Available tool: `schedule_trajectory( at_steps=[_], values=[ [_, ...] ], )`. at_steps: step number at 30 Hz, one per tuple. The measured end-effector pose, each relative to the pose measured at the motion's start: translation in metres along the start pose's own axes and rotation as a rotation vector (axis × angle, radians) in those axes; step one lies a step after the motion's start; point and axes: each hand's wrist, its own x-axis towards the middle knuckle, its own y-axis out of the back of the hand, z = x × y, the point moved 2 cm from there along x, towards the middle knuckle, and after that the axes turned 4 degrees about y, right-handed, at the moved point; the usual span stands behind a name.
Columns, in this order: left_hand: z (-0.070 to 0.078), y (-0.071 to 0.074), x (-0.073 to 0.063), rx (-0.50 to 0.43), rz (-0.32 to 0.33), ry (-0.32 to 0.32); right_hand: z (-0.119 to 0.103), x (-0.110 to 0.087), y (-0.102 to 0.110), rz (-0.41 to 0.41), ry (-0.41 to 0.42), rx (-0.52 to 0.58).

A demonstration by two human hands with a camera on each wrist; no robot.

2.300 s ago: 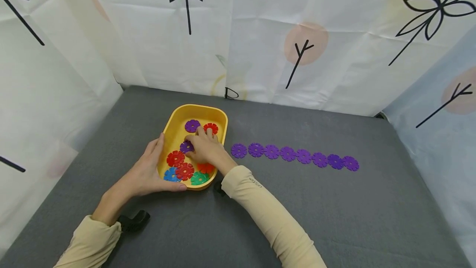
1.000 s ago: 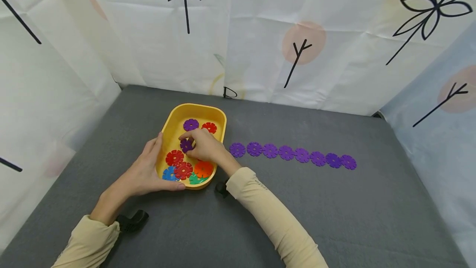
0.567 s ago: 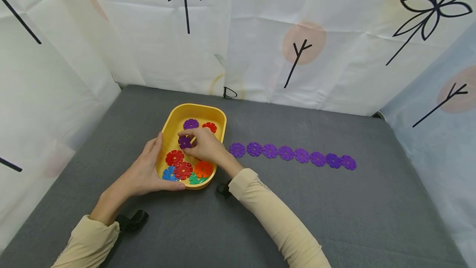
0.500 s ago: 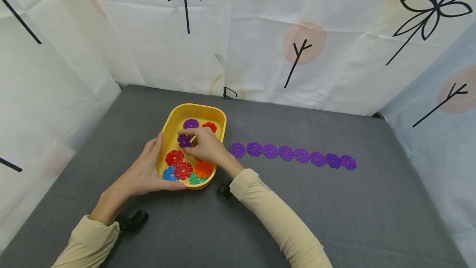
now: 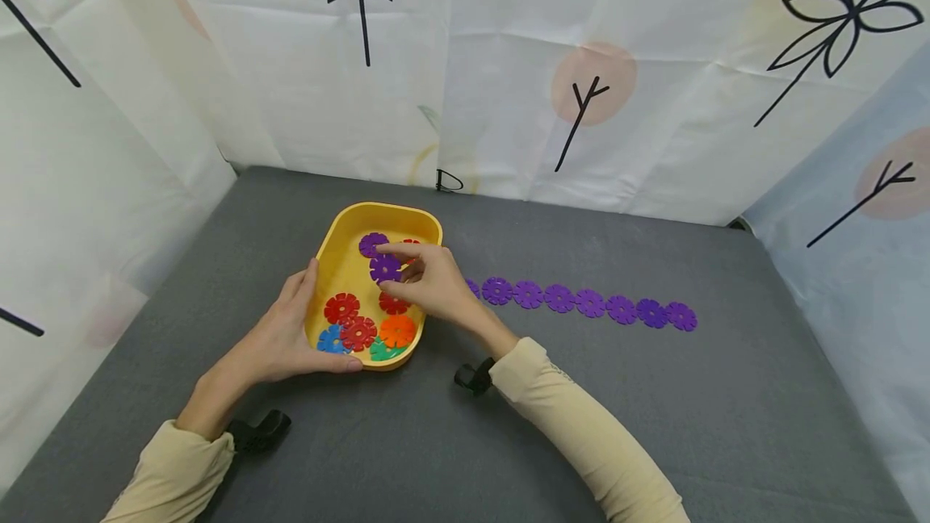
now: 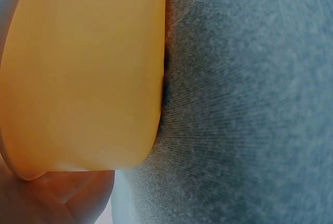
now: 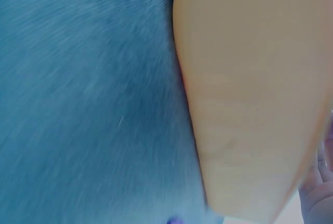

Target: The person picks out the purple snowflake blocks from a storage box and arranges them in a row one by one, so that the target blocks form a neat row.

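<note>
In the head view, my right hand (image 5: 433, 282) pinches a purple flower-shaped disc (image 5: 385, 269) between thumb and fingers, over the yellow tray (image 5: 332, 253). Another purple flower disc (image 5: 370, 244) lies in the tray just behind it. My left hand (image 5: 279, 339) holds the tray's near left corner, thumb along the front rim and fingers against the left side. Red discs (image 5: 341, 308), a blue disc (image 5: 332, 338), an orange disc (image 5: 397, 331) and a green disc (image 5: 386, 349) lie in the tray's near part. The left wrist view shows the tray's outer wall (image 6: 83, 78) close up.
A row of several purple flower discs (image 5: 559, 299) runs rightward from the tray on the grey cloth (image 5: 654, 402); my right hand partly covers its left end. A patterned white curtain (image 5: 494, 103) stands behind and at both sides.
The right hand has picked the purple disc off the tray's floor and moved it to the right, uncovering a red disc. The left hand and tray have stayed put.
</note>
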Motion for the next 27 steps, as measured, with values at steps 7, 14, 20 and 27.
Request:
schedule_trajectory(
  at_steps=[7,14,20,27],
  values=[
    [-0.001,0.001,0.000,-0.006,0.000,0.005,0.010,-0.030,0.034,0.053,-0.045,0.025],
    [-0.002,-0.001,0.001,-0.008,0.004,0.008,0.029,-0.070,0.079,0.115,-0.086,0.007],
    [-0.002,-0.001,0.001,-0.008,0.003,0.019,0.052,-0.115,0.130,0.193,-0.189,-0.026],
    [-0.002,-0.002,0.001,-0.006,0.001,0.033,0.071,-0.172,0.191,0.299,-0.319,-0.158]
  ],
)
